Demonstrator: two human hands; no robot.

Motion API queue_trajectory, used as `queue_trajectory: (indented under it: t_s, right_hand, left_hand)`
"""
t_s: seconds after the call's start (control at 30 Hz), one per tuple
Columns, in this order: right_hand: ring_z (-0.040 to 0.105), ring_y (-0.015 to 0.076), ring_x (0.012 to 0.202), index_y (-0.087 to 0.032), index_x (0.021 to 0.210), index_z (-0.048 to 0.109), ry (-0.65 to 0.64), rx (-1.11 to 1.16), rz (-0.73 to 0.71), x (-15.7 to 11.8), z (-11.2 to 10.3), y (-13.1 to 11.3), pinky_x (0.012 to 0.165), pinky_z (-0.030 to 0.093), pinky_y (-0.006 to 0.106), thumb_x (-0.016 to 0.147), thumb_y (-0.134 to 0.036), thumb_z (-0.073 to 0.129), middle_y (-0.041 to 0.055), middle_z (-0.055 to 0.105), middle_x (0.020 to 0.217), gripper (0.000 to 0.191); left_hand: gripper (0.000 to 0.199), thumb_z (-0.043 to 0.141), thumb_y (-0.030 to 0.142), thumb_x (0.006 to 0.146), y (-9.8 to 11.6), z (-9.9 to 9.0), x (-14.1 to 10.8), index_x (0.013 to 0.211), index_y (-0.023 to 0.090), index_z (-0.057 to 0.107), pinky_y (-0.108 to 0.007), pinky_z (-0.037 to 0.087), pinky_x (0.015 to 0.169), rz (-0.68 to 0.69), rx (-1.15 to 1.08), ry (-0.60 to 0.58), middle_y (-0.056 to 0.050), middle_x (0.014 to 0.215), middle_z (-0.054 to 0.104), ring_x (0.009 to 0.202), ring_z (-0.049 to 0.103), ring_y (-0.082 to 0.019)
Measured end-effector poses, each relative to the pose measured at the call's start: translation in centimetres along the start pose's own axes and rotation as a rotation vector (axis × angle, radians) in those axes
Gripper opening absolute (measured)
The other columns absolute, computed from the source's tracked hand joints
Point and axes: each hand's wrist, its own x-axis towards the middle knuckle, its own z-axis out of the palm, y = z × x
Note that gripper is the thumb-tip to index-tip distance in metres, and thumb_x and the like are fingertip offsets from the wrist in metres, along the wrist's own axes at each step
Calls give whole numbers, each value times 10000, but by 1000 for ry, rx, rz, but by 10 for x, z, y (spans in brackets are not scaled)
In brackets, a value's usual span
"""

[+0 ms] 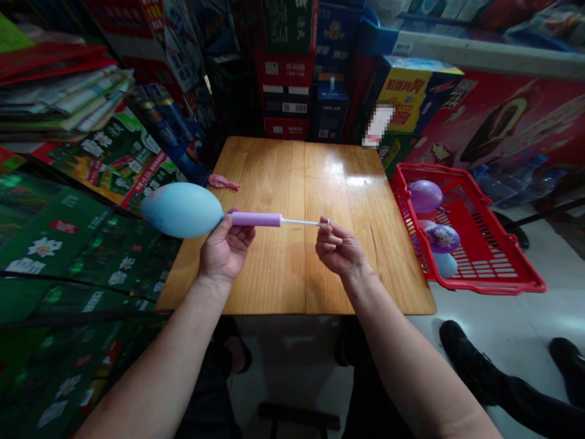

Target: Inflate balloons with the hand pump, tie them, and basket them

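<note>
A light blue balloon (183, 209), partly inflated, sits on the nozzle end of a purple hand pump (256, 219). My left hand (226, 250) is closed around the balloon's neck and the pump's near end, thumb on top. The pump's white rod is drawn out to the right, and my right hand (338, 245) grips the handle at its end. Both hands hold the pump level above the wooden table (292, 274). A limp pink balloon (223, 182) lies on the table's left edge, beyond the blue one.
Right of the table is a red basket (484, 238) holding several inflated balloons, among them a purple balloon (426, 196). Stacked green cartons (68, 262) line the left side. Boxes (287, 91) stand behind the table. Another person's leg and shoes (470, 360) show at lower right.
</note>
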Motion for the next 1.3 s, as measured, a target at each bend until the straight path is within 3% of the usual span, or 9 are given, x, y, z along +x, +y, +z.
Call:
queue_trajectory:
  t_s: [0.07,0.17,0.27,0.4,0.57,0.77,0.93,1.07,1.3]
  right_hand:
    - [344,11,401,-139,938,619,1,31,-7,1,-1,3,409,336,109,1006,-113,437,-42,604,641,196]
    - [369,14,418,-136,966,620,4,20,44,3,0,19,429,353,115,1000,-131,469,-33,610,655,155]
    - [376,19,427,-142,976,618,11,-20,73,4,2,29,433,355,120,979,-138,518,-30,615,667,100]
    - [368,22,424,-136,976,615,-1,-26,67,2,4,15,432,360,125,995,-136,465,-30,605,658,151]
    - [330,11,401,-156,926,618,9,-27,-7,2,4,6,414,326,109,990,-128,484,-59,587,630,151]
    - [362,20,429,-157,968,620,13,-41,74,7,4,34,436,354,119,966,-141,553,-46,601,657,69]
    - [348,18,424,-146,968,626,5,-59,72,4,6,16,432,344,116,983,-136,507,-39,601,659,120]
    - [328,14,407,-152,939,633,14,-21,9,2,5,4,417,323,116,989,-133,497,-57,583,630,146]
    - [364,21,440,-149,981,628,-33,-10,67,7,3,33,452,370,125,991,-144,514,-41,598,673,114]
  left_hand:
    - [261,683,314,880,-2,2,-2,1122,216,693,-297,576,787,46,11,-5,-89,1085,739,972,701,-194]
    - [269,674,321,891,-13,7,-11,1140,222,685,-318,579,786,-49,30,-70,-100,1140,728,979,700,-202]
    - [245,677,308,885,-21,9,-15,1105,200,692,-317,577,792,-103,30,-54,-107,1082,741,936,705,-193]
    - [234,664,299,886,-9,6,-7,1094,197,694,-307,573,804,-98,17,-28,-111,1072,743,961,703,-195]
    - [247,664,334,891,6,1,-2,1111,226,695,-297,573,812,15,8,-9,-80,1098,739,1002,694,-193]
    - [288,676,333,891,-16,5,-15,1160,230,677,-320,576,813,-101,43,-95,-89,1153,728,989,701,-194]
    - [257,683,322,877,-6,4,-7,1105,203,691,-303,572,828,-94,50,-62,-103,1101,740,988,701,-195]
    - [256,699,345,864,5,1,-2,1083,212,703,-289,576,803,16,24,-9,-86,1073,743,1005,697,-202]
    - [297,692,351,880,-20,6,-15,1146,220,679,-322,572,827,-85,45,-88,-97,1119,736,981,704,-198]
